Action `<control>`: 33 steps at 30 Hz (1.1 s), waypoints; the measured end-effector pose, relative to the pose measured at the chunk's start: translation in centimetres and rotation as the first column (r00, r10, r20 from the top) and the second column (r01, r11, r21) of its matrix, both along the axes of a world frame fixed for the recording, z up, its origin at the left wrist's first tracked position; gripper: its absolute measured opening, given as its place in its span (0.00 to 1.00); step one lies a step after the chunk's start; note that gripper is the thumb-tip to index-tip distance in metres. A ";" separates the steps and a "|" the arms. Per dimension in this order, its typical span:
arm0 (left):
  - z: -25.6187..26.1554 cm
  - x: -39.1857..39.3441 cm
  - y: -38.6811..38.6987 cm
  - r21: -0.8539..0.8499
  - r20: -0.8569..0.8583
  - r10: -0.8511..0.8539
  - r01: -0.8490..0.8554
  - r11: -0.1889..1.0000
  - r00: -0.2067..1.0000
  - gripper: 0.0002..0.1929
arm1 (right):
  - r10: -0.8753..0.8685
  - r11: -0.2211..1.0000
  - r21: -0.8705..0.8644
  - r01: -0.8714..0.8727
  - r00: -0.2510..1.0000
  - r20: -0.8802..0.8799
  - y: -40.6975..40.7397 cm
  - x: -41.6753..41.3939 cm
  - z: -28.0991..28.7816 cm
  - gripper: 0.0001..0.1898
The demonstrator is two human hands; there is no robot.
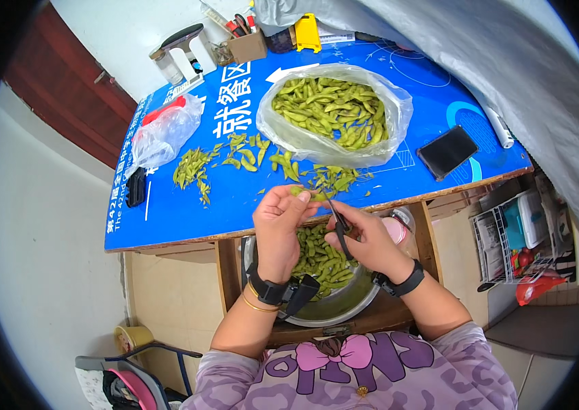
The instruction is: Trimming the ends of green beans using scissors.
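Note:
My left hand [283, 215] pinches a green edamame pod [315, 196] between thumb and fingers at the table's front edge. A pair of black-handled scissors [341, 230] is gripped in my right hand [366, 233], its blades up against the pod's right end. Below both hands, a round metal basin [356, 310] with many pods in it sits in an open wooden drawer. Beyond them on the blue table [182, 220] stands a clear plastic bag [399, 123] full of pods. Trimmed pod ends [335, 178] are scattered just past my hands.
Another heap of trimmings [192, 171] lies left, beside a crumpled plastic bag [166, 133] and a black object [136, 187]. A smartphone [447, 152] lies at right. A pink-lidded container [394, 230] is in the drawer. Along the back are a cardboard tool box [248, 47] and a yellow stand [308, 33].

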State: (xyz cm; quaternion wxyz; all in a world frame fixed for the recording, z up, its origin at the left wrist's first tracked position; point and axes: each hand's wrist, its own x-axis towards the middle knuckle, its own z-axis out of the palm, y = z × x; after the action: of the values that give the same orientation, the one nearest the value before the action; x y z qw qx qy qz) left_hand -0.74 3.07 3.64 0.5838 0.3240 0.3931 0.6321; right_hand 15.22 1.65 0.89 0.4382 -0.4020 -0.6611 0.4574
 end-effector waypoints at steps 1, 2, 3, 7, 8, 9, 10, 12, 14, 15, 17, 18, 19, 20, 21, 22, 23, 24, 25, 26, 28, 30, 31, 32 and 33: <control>-0.1 0.1 -0.1 0.015 0.031 0.001 -0.001 1.000 1.000 0.05 | 0.008 0.999 0.045 -0.008 1.000 0.011 0.1 0.0 -0.1 0.30; -0.2 0.2 -0.1 0.029 0.062 0.001 -0.003 1.000 0.998 0.04 | 0.009 0.999 0.044 -0.009 1.000 0.012 0.0 0.0 0.1 0.30; -0.4 0.4 -0.2 0.028 0.063 0.002 -0.004 1.000 0.998 0.04 | 0.001 0.999 0.050 -0.003 0.999 0.034 -0.1 -0.1 0.3 0.30; -0.7 0.8 -0.5 -0.009 0.137 -0.027 0.028 1.000 0.990 0.04 | -0.014 1.000 0.007 0.014 1.000 -0.015 0.0 -0.2 -0.4 0.28; -0.7 0.8 -0.6 -0.028 0.153 -0.038 0.042 0.999 0.987 0.04 | -0.016 1.000 0.007 0.016 1.000 -0.014 0.0 -0.1 -0.4 0.28; -0.8 0.7 -0.5 -0.029 0.154 -0.039 0.043 0.999 0.987 0.04 | -0.005 1.000 -0.019 0.005 1.000 0.006 0.0 0.1 -0.4 0.28; -0.9 0.5 -0.4 -0.049 0.178 -0.032 0.041 0.998 0.984 0.04 | 0.007 0.999 -0.044 -0.005 1.000 0.025 0.1 0.2 -0.4 0.28; -1.0 0.2 -0.2 -0.071 0.202 -0.025 0.040 0.997 0.979 0.04 | 0.041 0.994 -0.102 -0.035 0.998 0.057 -0.1 0.5 0.3 0.27; -1.0 -0.1 -0.1 -0.084 0.201 -0.046 0.064 0.994 0.978 0.04 | 0.078 0.985 -0.162 -0.063 0.993 0.087 -0.1 0.5 0.6 0.25; -1.0 -0.3 -0.1 -0.085 0.202 -0.047 0.065 0.994 0.978 0.04 | 0.105 0.970 -0.216 -0.109 0.994 -0.032 -0.1 0.5 0.7 0.24; -1.0 -0.6 0.1 -0.074 0.163 -0.082 0.095 0.993 0.983 0.06 | 0.123 0.951 -0.265 -0.160 0.981 -0.151 -0.1 0.6 1.3 0.22; -1.0 -0.8 0.2 -0.075 0.162 -0.080 0.094 0.993 0.983 0.06 | 0.152 0.922 -0.324 -0.211 0.968 -0.200 -0.2 0.7 2.0 0.21; -0.9 -1.0 0.3 -0.082 0.125 -0.098 0.108 0.991 0.987 0.07 | 0.176 0.887 -0.379 -0.264 0.952 -0.250 -0.1 0.7 2.5 0.19; -0.9 -1.2 0.4 -0.089 0.087 -0.115 0.123 0.988 0.990 0.07 | 0.177 0.886 -0.380 -0.265 0.952 -0.251 0.0 0.9 2.4 0.19; -0.8 -1.4 0.5 -0.090 0.087 -0.116 0.124 0.988 0.989 0.07 | 0.167 0.827 -0.468 -0.313 0.930 -0.327 0.1 1.3 2.4 0.18; -0.7 -1.5 0.5 -0.097 0.051 -0.138 0.142 0.985 0.989 0.09 | 0.148 0.756 -0.544 -0.364 0.905 -0.400 0.1 1.5 2.4 0.18; -0.7 -1.6 0.6 -0.106 0.016 -0.160 0.161 0.981 0.987 0.10 | 0.147 0.756 -0.545 -0.363 0.905 -0.400 0.2 1.5 2.5 0.18; -0.6 -1.7 0.7 -0.107 0.016 -0.160 0.160 0.981 0.987 0.10 | 0.142 0.747 -0.555 -0.365 0.904 -0.404 0.1 1.5 2.6 0.17; -0.5 -1.8 0.8 -0.130 -0.048 -0.162 0.155 0.979 0.986 0.11 | 0.138 0.738 -0.566 -0.367 0.903 -0.407 0.1 1.5 2.7 0.16; -0.4 -1.8 0.8 -0.152 -0.111 -0.166 0.148 0.977 0.980 0.12 | 0.137 0.737 -0.567 -0.368 0.903 -0.407 0.2 1.4 2.6 0.16; -0.5 -1.6 0.6 -0.125 -0.232 -0.163 0.137 0.983 0.959 0.13 | 0.038 0.714 -0.615 -0.334 0.896 -0.442 0.4 1.1 2.4 0.17; -0.7 -1.3 0.4 -0.095 -0.349 -0.153 0.128 0.987 0.925 0.14 | 0.032 0.715 -0.602 -0.355 0.877 -0.479 0.6 1.4 2.2 0.17; -1.1 -1.2 0.5 -0.063 -0.379 -0.135 0.120 0.991 0.916 0.14 | 0.027 0.716 -0.588 -0.377 0.856 -0.516 0.8 1.6 2.0 0.18; -1.3 -1.2 0.5 -0.032 -0.408 -0.115 0.112 0.993 0.906 0.14 | 0.028 0.716 -0.588 -0.377 0.857 -0.515 1.1 1.7 1.8 0.18; -1.2 -1.2 0.5 -0.032 -0.408 -0.117 0.114 0.993 0.906 0.14 | -0.055 0.697 -0.610 -0.378 0.819 -0.571 1.4 1.8 1.5 0.20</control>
State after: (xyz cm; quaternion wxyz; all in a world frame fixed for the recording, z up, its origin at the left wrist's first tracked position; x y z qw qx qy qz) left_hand -1.98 3.60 2.42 0.5264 0.4696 0.4889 0.5132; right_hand 17.02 3.01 2.37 0.3788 -0.3259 -0.3174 0.8060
